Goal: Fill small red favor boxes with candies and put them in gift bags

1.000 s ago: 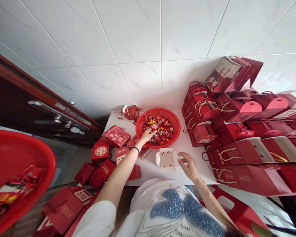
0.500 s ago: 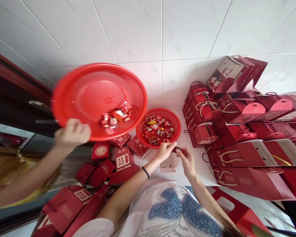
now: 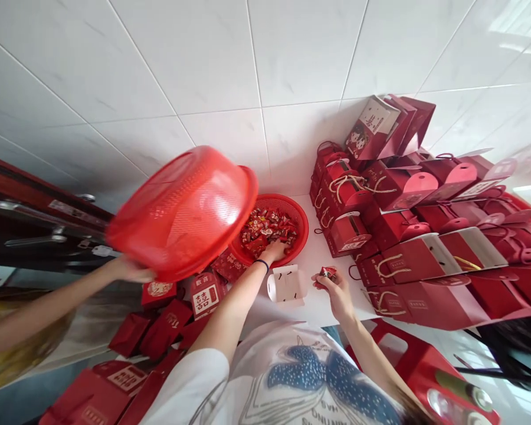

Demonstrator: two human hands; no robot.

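My left hand (image 3: 275, 251) is down in a small red plastic basket (image 3: 304, 224) of wrapped candies (image 3: 265, 223); its fingertips are hidden among them. A dark band circles that wrist. In my right hand (image 3: 336, 288), to the right and nearer my body, small red-wrapped candies (image 3: 328, 272) are pinched between the fingers. Between my hands an unfolded box (image 3: 287, 285) lies on the white tabletop, its pale inside facing up. Another person's hand (image 3: 135, 270) grips a large red basket (image 3: 186, 206), tipped over so its mesh underside shows, its rim overlapping the small basket in view.
Red gift boxes with rope handles (image 3: 393, 271) are stacked on the right, with upright bags (image 3: 387, 127) behind. Several red boxes (image 3: 206, 295) lie at left. A tiled wall (image 3: 292, 53) closes off the back; a dark door (image 3: 35, 218) stands far left.
My left hand has left my right hand and reached into the small basket. My right hand has moved away from the unfolded box with candies. The other person's large basket has tipped over toward the small one.
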